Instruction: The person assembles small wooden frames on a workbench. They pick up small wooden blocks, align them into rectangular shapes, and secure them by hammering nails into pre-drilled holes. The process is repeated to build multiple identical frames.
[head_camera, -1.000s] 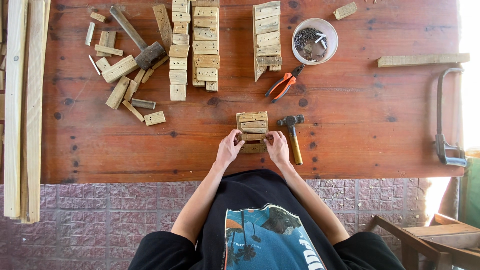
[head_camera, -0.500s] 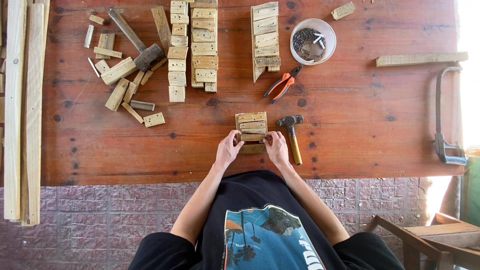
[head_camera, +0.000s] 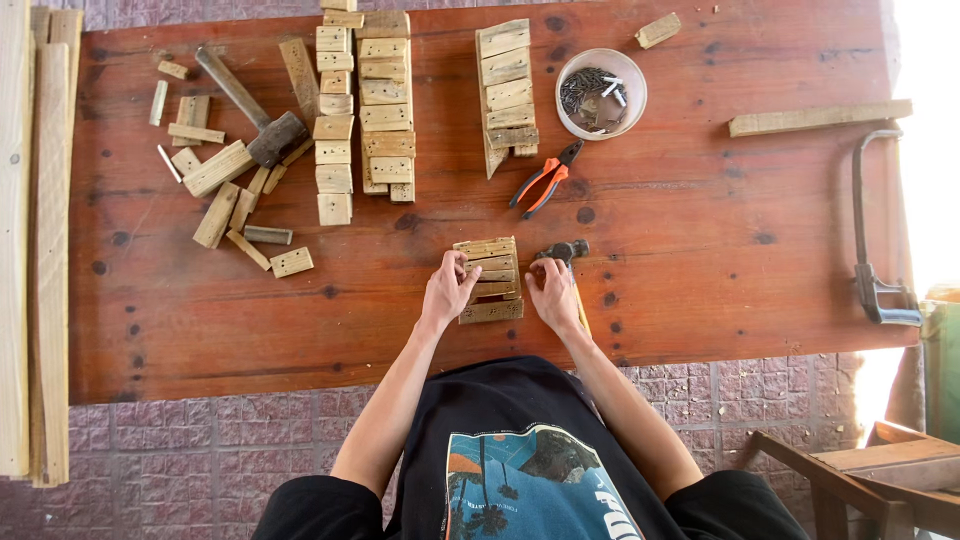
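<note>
Reddish-brown table (head_camera: 700, 260), dotted with dark knots and streaked with grain. At its near-middle, pale tan wood-block stack (head_camera: 487, 280) with grey weathered edges, between the left hand (head_camera: 450, 290) and the right hand (head_camera: 553, 292). Just right of that stack, dark steel hammer head (head_camera: 562, 250) on a yellowish handle. Beyond the stack, orange-handled pliers (head_camera: 543, 180) with black jaws. Farther back, white bowl (head_camera: 601, 93) full of dark grey nails. Left of the stack, grey-headed sledge (head_camera: 262, 128) amid blond scraps. Below the table, black shirt (head_camera: 520, 460) with blue, orange and white print; dusky pink paving (head_camera: 200, 450).
</note>
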